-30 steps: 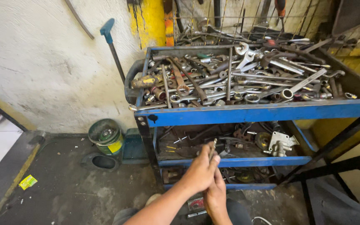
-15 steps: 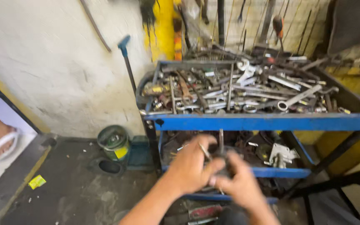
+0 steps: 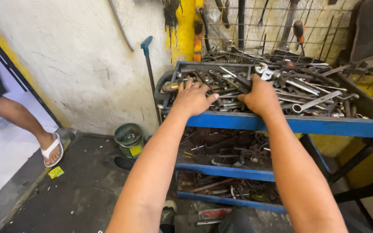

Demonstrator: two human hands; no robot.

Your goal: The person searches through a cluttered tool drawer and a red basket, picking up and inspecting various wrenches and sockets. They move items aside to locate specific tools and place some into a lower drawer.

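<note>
A blue metal tool cart [image 3: 281, 124] stands against the wall, its top tray heaped with several wrenches [image 3: 316, 101] and other steel tools. My left hand [image 3: 192, 98] lies flat on the tools at the tray's front left, fingers spread. My right hand [image 3: 260, 96] rests on the pile near the tray's front middle, fingers curled down among the tools. Whether it grips one is hidden. Two lower shelves [image 3: 221, 170] hold more dark tools and parts.
A green can [image 3: 128, 139] sits on the dark floor left of the cart. A blue-headed handle [image 3: 149, 64] leans on the white wall. Another person's leg in a white sandal [image 3: 50, 151] steps at the left doorway. Tools hang on a wire grid [image 3: 281, 26] behind.
Both my hands rose from in front of the middle shelf, where they were together, up onto the top tray and apart. The view moved closer to the cart. A person's leg came in at left.
</note>
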